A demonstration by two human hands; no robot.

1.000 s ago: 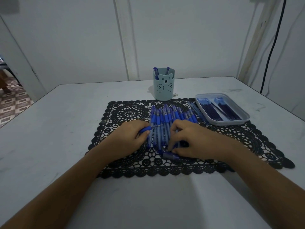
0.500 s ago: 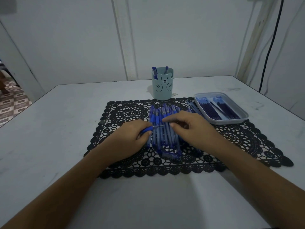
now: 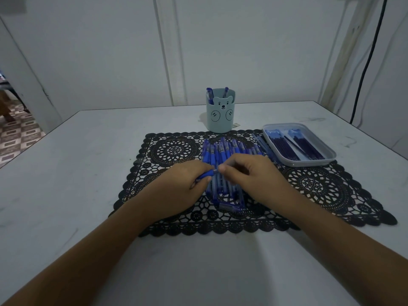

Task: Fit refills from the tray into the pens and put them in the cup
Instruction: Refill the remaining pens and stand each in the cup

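Note:
My left hand [image 3: 184, 186] grips a blue pen part [image 3: 207, 174] by its grip end, above the heap of blue pens [image 3: 223, 155] on the black lace mat [image 3: 172, 151]. My right hand [image 3: 249, 175] meets it from the right, its thumb and forefinger pinching the piece at the pen's tip; what they pinch is mostly hidden. The pale blue bear cup [image 3: 220, 115] stands behind the mat with two pens in it. The grey tray [image 3: 331, 155] of dark refills [image 3: 295, 146] sits at the right.
The white table [image 3: 66, 173] ends at a wall behind the cup. A black cable [image 3: 364, 69] hangs at the right. A loose pen cap [image 3: 229, 207] lies on the mat near my wrists. A tiled floor shows at the far left.
My right hand lifted off the pen heap and came left to the tip of the pen in my left hand. My left hand stayed almost in place.

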